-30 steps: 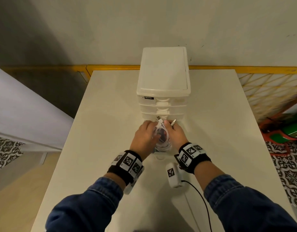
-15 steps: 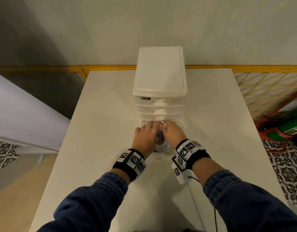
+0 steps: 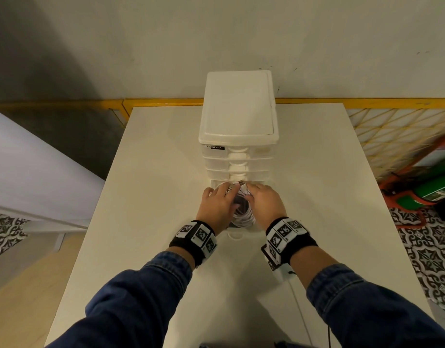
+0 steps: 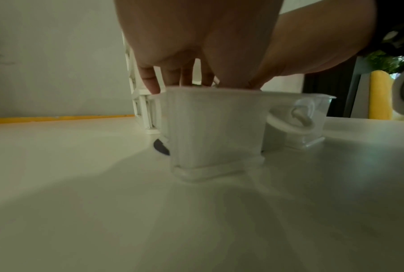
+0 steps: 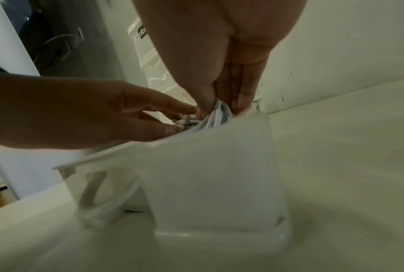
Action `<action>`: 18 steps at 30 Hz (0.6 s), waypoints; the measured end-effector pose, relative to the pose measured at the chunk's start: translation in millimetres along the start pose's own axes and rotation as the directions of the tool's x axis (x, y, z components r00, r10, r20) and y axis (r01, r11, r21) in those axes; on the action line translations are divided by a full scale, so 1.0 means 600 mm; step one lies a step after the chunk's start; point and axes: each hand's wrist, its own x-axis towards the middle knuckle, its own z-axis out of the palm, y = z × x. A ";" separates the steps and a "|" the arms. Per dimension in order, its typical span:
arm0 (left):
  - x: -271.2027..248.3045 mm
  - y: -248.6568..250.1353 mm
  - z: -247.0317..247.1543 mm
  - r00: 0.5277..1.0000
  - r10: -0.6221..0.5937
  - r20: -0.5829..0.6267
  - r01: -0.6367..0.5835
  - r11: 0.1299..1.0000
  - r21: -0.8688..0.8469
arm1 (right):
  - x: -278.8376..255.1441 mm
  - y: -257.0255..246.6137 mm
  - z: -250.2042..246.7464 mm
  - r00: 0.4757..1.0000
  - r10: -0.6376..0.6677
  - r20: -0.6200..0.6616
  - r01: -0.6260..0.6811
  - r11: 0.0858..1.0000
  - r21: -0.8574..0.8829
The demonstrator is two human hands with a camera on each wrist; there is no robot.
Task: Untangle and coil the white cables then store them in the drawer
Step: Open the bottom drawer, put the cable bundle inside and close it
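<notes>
White cables [image 3: 242, 214]: one coiled bundle of several loops, lying inside the pulled-out bottom drawer [image 3: 239, 233] of the drawer unit [image 3: 237, 136]. A second ago the bundle was held above the drawer, its plug ends standing clear; now it sits lower, within the drawer walls, with one metal-tipped plug [image 3: 241, 182] still poking up at the far end. Judgement: the coiling is done and the storing step is nearly complete; what remains is to tuck the plug down, let go and push the drawer in.

Appearance: thin, glossy white cord in tight round loops with a dark centre; the loops are bunched, not tied, and would likely spring loose once released.

Left hand [image 3: 217, 208]: on the left side of the coil, fingers [image 5: 173, 105] extended and spread, pressing at the plug ends. Right hand [image 3: 264, 204]: on the right side, fingers [image 5: 240, 92] held together and curved down onto the loops, thumb pinching them.

Drawer: translucent white plastic, ring handle [image 4: 301, 117] on its front, facing the near edge of the surface [image 3: 153, 197].

Drawer unit: white, upper drawers closed, standing at the middle of the far edge.
</notes>
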 end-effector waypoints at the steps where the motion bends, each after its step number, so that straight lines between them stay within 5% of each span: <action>1: 0.001 -0.003 0.003 1.000 0.007 -0.005 -0.007 1.000 0.002 | 0.003 0.001 -0.002 1.000 -0.015 0.008 0.015 0.999 -0.030; 11: 0.008 0.003 0.017 0.999 0.040 0.011 -0.041 0.995 0.086 | 0.007 -0.005 0.010 0.996 -0.066 0.058 0.085 0.894 -0.441; 18: 0.009 -0.003 0.024 0.998 0.059 -0.008 -0.057 0.988 0.142 | -0.011 -0.003 0.019 0.971 -0.215 -0.101 0.175 0.936 -0.307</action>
